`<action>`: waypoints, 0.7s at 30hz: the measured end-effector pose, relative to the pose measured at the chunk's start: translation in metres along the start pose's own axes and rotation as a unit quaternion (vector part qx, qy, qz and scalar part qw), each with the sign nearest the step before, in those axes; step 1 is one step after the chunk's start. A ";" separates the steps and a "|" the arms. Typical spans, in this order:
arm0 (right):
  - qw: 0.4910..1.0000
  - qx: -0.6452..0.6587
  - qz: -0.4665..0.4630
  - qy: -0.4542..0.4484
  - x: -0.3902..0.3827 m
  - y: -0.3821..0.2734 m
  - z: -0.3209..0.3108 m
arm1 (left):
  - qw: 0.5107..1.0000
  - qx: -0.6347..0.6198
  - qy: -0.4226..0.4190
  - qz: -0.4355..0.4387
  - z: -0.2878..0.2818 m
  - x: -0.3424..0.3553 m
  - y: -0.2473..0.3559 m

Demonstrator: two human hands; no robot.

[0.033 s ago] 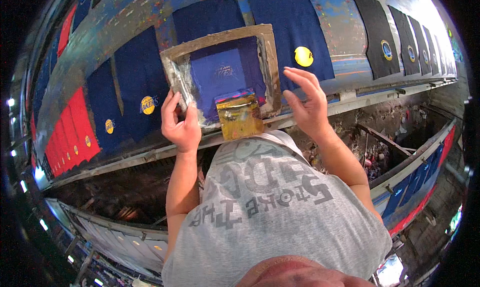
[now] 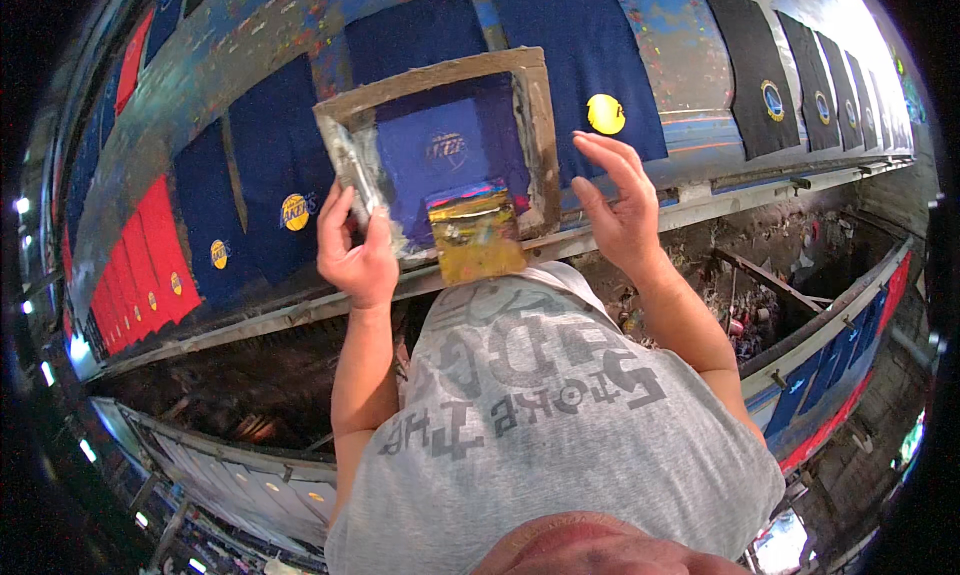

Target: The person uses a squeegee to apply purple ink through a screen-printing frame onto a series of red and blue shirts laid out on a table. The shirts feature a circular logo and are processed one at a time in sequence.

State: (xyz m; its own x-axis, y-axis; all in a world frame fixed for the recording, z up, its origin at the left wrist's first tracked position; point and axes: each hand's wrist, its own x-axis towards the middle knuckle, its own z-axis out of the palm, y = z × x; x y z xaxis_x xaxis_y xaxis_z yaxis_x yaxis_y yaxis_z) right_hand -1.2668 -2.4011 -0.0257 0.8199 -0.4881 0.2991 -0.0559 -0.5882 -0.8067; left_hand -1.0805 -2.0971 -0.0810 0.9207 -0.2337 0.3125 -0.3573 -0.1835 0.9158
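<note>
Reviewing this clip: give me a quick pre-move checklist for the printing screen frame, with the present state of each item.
1. Left hand grips the wooden screen frame at its left rail: ok.
2. Right hand on the frame: not ok; it is open and apart from the right rail.
3. Frame lies over the blue fabric piece: ok.
4. Squeegee rests at the frame's near edge, held by neither hand: ok.
5. Frame square to the fabric: cannot tell, fisheye bends edges.

Rough, ink-caked wooden screen frame (image 2: 440, 80); matt blue cloth (image 2: 590, 55); paint-spattered table (image 2: 690, 65).
</note>
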 end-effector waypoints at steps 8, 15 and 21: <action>0.956 -0.277 -0.095 0.002 0.073 0.078 -0.055 | 0.991 -0.023 0.124 -0.051 -0.058 0.041 0.033; 0.899 -0.403 -0.129 -0.117 0.111 0.121 0.014 | 0.977 -0.014 0.213 0.009 -0.131 0.045 0.067; 0.872 -0.449 -0.120 -0.153 0.109 0.147 0.032 | 0.958 0.014 0.286 0.010 -0.190 0.013 0.075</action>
State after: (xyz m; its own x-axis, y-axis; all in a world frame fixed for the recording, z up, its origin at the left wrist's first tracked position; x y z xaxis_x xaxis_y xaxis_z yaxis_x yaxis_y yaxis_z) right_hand -1.1678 -2.5200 -0.1276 0.9752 -0.1683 0.1435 -0.1737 -0.9844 0.0260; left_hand -1.0653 -1.9320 0.0400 0.8462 0.3216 0.4249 -0.3728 -0.2124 0.9033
